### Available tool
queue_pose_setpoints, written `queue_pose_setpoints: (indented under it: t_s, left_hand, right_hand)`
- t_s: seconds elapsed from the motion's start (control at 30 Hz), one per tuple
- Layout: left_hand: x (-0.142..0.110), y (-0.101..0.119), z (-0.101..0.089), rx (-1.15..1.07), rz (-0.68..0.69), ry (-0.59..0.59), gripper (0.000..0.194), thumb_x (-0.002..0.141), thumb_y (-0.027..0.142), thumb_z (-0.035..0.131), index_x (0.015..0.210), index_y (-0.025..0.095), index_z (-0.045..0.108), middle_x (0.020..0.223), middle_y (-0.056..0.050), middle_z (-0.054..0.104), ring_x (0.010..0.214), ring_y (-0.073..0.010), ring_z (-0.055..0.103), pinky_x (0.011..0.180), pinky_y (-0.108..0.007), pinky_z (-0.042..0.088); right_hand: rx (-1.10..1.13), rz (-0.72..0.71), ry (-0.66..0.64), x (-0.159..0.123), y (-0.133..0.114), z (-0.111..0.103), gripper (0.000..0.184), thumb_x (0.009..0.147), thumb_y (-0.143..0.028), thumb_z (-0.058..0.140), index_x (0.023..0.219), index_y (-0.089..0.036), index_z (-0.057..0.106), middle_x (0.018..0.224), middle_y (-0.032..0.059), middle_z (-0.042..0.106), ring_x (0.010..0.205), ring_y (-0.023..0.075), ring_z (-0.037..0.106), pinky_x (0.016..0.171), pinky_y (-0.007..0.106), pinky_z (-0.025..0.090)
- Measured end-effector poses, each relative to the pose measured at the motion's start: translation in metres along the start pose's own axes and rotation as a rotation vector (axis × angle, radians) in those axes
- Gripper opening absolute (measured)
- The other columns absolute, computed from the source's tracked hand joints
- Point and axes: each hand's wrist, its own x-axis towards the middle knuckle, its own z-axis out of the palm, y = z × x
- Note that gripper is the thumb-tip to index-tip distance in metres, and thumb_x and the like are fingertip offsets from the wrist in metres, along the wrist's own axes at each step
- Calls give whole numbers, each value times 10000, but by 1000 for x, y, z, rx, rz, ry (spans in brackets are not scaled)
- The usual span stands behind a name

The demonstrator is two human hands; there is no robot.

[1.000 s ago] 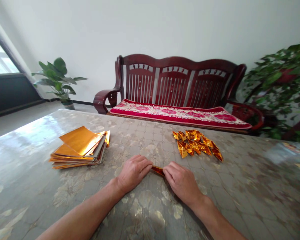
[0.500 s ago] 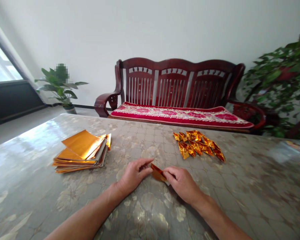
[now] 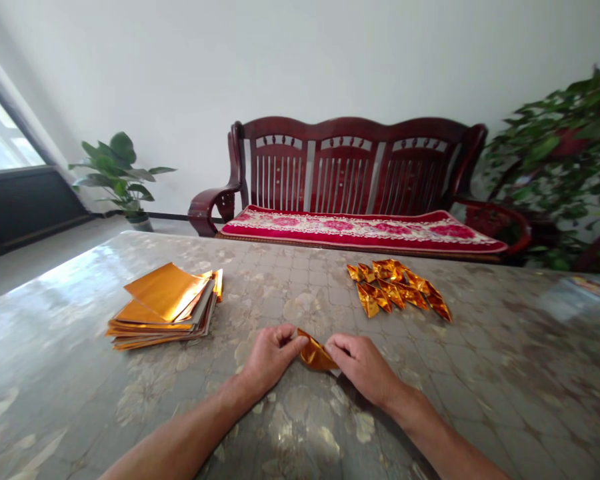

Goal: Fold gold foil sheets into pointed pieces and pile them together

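Observation:
Between my left hand (image 3: pixel 273 357) and my right hand (image 3: pixel 360 367) sits a folded piece of gold foil paper (image 3: pixel 315 353), its silvery underside barely showing. The fingertips of both hands pinch its opposite ends, and it rests on the table. Farther left lies a loose stack of gold foil sheets (image 3: pixel 163 308), out of reach of my fingers. Beyond my right hand lies a pile of small folded gold foil triangles (image 3: pixel 395 290), apart from both hands.
The hands work on a marbled grey table (image 3: pixel 480 373) with a glossy cover. Beyond its far edge stand a dark red wooden bench (image 3: pixel 345 167) with a red floral cushion (image 3: pixel 360 230), and potted plants (image 3: pixel 120 173) (image 3: pixel 555 153).
The gold foil piece has gone from a narrow strip to a wider, triangular fold between my fingers. Both hands have shifted slightly around it. The stack and triangles have not been touched.

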Motion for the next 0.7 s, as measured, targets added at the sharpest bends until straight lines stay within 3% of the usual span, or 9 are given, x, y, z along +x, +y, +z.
queue_pose_setpoints:
  t_s: [0.13, 0.27, 0.4, 0.53, 0.63, 0.7]
  left_hand:
    - [0, -1, 0, 32, -7, 73, 374, 821, 440, 570, 566, 181, 483, 520, 54, 401, 526, -97, 384, 496, -205, 280]
    - [-1, 5, -1, -45, -22, 84, 404, 822, 490, 582, 579, 178, 499, 524, 52, 435, 519, -95, 401, 498, -201, 298]
    - [-4, 14, -4, -207, -41, 17, 464, 803, 562, 601, 572, 177, 485, 508, 58, 443, 489, -81, 385, 492, -197, 294]
    - [-5, 13, -7, -197, -40, 4, 450, 849, 525, 578, 583, 165, 539, 519, 41, 508, 505, -93, 446, 518, -202, 350]
    - [-3, 10, -10, -45, 81, 104, 249, 847, 402, 639, 843, 160, 695, 766, -18, 697, 706, -156, 613, 683, -253, 473]
    - [-3, 12, -13, 115, 266, 159, 279, 820, 334, 706, 1059, 189, 706, 1005, -56, 729, 923, -202, 642, 846, -308, 483]
  right_hand:
    - [29, -80, 22, -2, -6, -5, 457, 1006, -414, 372, 697, -178, 613, 669, -7, 591, 670, 146, 547, 624, 243, 360]
    - [27, -123, 46, -3, -11, -4, 258, 952, -373, 523, 894, -201, 707, 827, 18, 676, 782, 171, 598, 706, 254, 403]
    - [106, -79, 133, -2, -10, 2, 235, 933, -296, 534, 806, -199, 707, 770, 16, 682, 738, 164, 606, 700, 251, 429]
    - [103, -104, 159, -1, -9, 3, 237, 913, -256, 544, 737, -195, 689, 728, 7, 665, 694, 149, 593, 668, 240, 421]
    - [47, -129, 154, 0, -9, 1, 255, 911, -242, 540, 701, -195, 677, 702, 6, 647, 678, 143, 584, 651, 237, 403]
    - [2, -135, 139, -1, -9, 0, 257, 910, -239, 542, 693, -197, 675, 688, 4, 638, 675, 142, 582, 645, 236, 392]
